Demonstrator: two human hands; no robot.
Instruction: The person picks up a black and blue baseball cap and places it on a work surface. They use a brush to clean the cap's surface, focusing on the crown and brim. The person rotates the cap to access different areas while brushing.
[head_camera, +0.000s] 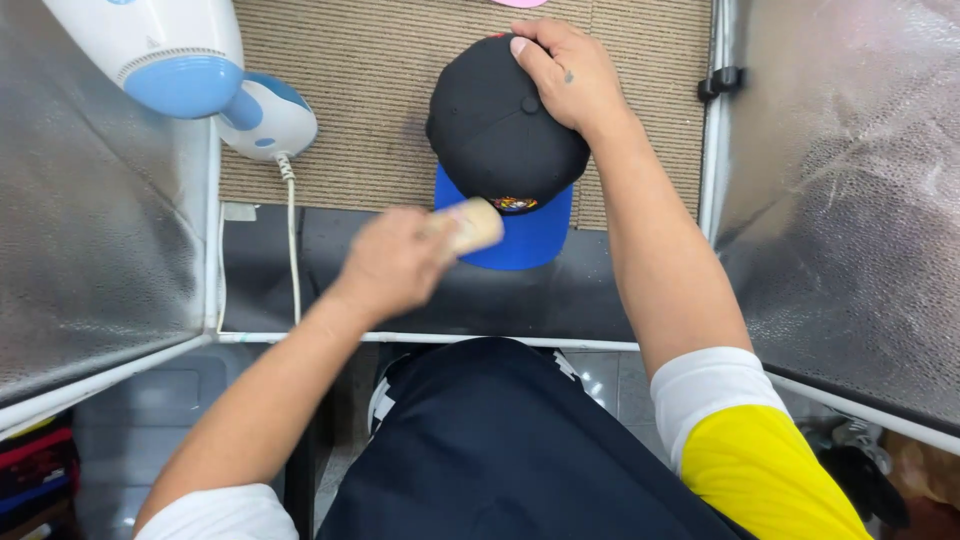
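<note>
A black baseball cap (495, 130) with a blue brim (525, 235) and a small coloured emblem on its front lies on a tan ribbed mat (370, 80). My right hand (565, 70) rests on the cap's crown and back, holding it down. My left hand (395, 262) is blurred with motion and grips a small tan roller-like tool (472, 225) right beside the left edge of the brim.
A white and blue handheld steamer (190, 65) with a white cord (292, 240) sits at the upper left. Silver reflective panels (90, 220) stand on both sides, the right one (850, 200) on a white frame. A dark table strip (560, 295) runs below the mat.
</note>
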